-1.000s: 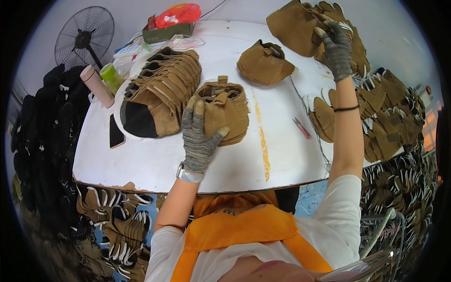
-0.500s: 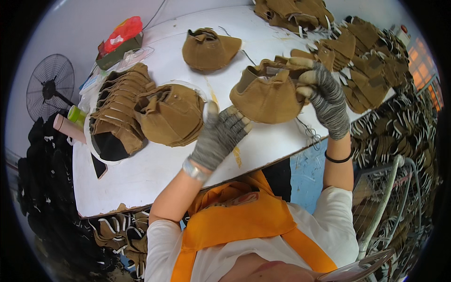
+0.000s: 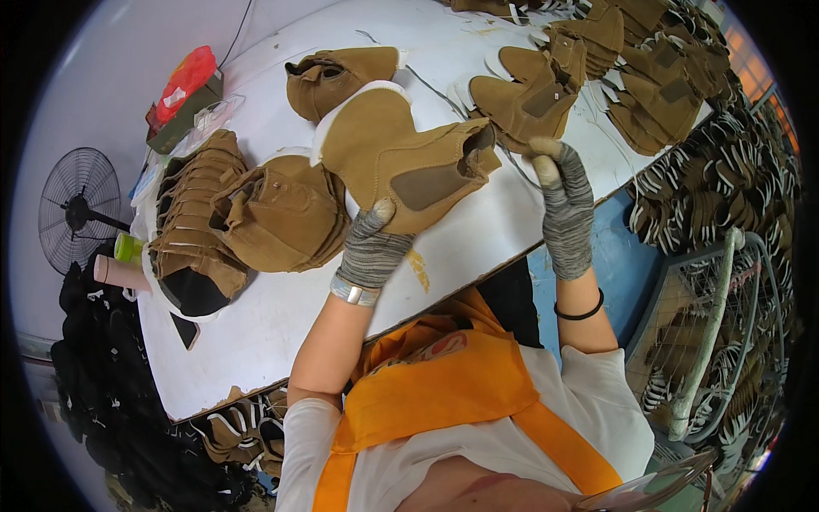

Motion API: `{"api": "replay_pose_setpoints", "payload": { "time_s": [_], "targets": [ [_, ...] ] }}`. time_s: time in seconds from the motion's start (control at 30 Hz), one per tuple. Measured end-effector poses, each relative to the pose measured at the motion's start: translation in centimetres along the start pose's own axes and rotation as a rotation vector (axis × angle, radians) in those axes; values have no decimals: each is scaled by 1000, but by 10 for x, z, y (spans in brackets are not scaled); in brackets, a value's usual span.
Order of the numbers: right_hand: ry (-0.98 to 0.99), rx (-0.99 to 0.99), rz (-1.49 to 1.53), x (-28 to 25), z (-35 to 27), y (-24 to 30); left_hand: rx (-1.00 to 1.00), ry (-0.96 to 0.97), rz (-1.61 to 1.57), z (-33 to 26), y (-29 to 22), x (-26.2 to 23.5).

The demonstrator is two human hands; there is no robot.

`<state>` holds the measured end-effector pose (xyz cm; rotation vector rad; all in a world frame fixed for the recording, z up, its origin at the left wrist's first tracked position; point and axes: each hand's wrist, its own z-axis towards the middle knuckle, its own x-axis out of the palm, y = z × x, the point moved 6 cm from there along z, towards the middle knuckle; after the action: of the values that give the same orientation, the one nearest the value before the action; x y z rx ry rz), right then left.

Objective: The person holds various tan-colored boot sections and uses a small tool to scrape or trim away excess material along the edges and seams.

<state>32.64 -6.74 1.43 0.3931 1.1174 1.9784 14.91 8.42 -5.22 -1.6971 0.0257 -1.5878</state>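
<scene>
Left hand (image 3: 373, 247), gloved, pinched shut on the lower edge of the tan boot upper (image 3: 401, 158), thumb on top. Right hand (image 3: 565, 209), also gloved, fingers curled loosely at the upper's 3 o'clock end; whether gripping or only touching, cannot tell. Upper held just above the white table (image 3: 281, 307), middle of view. At 9 o'clock, a leaning stack of uppers (image 3: 277, 213); at 1 o'clock, more boot uppers (image 3: 529, 94). Risk, probably: soft suede sagging from a one-sided pinch, slipping out, or knocking the near stack.
</scene>
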Motion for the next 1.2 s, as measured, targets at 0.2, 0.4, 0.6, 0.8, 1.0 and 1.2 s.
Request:
{"api": "replay_pose_setpoints", "payload": {
  "time_s": [0.2,0.4,0.6,0.8,1.0,1.2],
  "targets": [
    [110,-47,-139,20,-9,24,44,23,89,-2,2,-3],
    [394,-96,-343,29,-6,9,-15,-9,138,-1,6,-15],
    [441,131,-36,26,-34,-27,-34,3,277,4,-1,-30],
    [251,-69,-363,37,-62,-29,-58,-98,370,10,-3,-47],
    [174,88,32,22,-66,-50,-57,-118,481,11,-4,-43],
    [-84,351,1,-14,-33,-64,8,-86,382,7,-7,-53]
  ]
}}
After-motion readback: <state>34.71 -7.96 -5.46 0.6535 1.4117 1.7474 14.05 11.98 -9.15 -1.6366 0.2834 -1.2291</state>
